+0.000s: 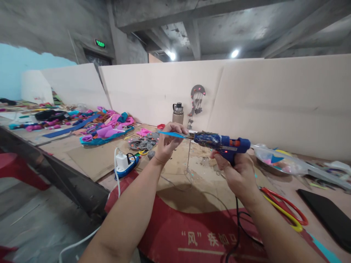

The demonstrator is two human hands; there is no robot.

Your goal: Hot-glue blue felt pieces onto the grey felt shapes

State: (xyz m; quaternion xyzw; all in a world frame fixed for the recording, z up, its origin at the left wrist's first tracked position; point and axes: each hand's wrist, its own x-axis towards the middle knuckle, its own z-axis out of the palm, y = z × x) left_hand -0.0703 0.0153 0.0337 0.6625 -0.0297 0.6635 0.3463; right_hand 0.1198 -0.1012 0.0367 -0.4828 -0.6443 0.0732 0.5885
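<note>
One person's two hands are counted: one left hand [170, 141] and one right hand [241, 173], with one glue gun [223, 143] and one blue piece [172, 134]. There are also one bottle [178, 116], one power strip [126, 168], one black flat device [326, 215], two lit lamps [234, 54] and one green sign [100, 43]. The grey pieces [146, 141] overlap, so their exact number cannot be told.

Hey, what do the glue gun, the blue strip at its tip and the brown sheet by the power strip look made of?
Glue gun: probably hard plastic, blue and slightly shiny beneath brownish crust. Blue strip: thin, flat, matte-looking, perhaps felt or paper; I can't tell which. Brown sheet: likely cardboard, from its matte tan face and straight edges.
</note>
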